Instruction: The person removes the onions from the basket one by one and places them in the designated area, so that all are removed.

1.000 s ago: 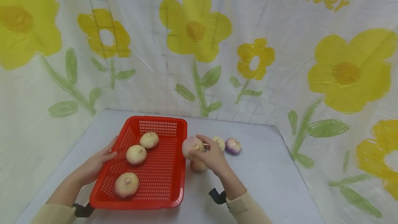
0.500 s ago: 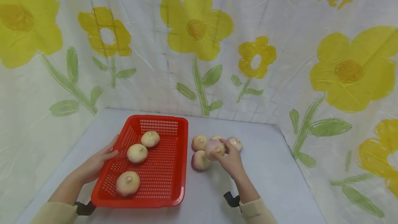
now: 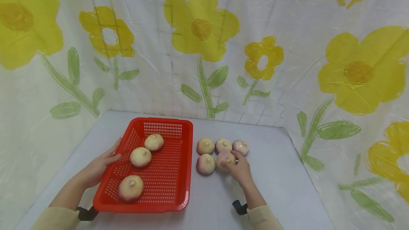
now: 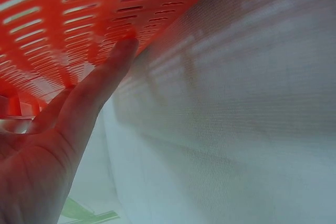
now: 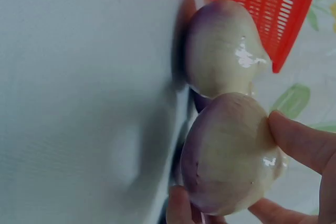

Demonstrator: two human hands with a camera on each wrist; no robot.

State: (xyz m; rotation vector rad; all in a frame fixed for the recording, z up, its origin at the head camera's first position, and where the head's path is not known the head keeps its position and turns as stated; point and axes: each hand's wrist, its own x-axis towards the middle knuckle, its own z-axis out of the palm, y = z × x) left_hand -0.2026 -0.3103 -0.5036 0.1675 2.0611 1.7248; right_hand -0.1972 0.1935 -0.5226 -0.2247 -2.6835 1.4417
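head view: right of centre, in the lower half of the frame, the held turnip [image 3: 224, 159] sits low over the worktop [image 3: 278, 180], pinched between thumb and fingers of the right hand [image 3: 241, 171]; whether its underside bears on the surface cannot be told. its skin looks smooth and glossy in the right wrist view, so a loose or lopsided grip could let it slip or tip. just to its left is the near-left turnip [image 3: 206, 164], close enough that a sideways nudge might set it rolling toward the basket. directly above these are three back-row turnips [image 3: 222, 144], likely to be knocked out of line if the held one came down too far up the frame. left of centre stands the red basket [image 3: 140, 207] with three basket turnips [image 3: 140, 157] inside. the left hand [image 3: 96, 169] rests against its left side, fingers fairly straight, not clenched; too hard a push there could slide the basket across the narrow gap into the nearest turnips, and roll its loose contents.
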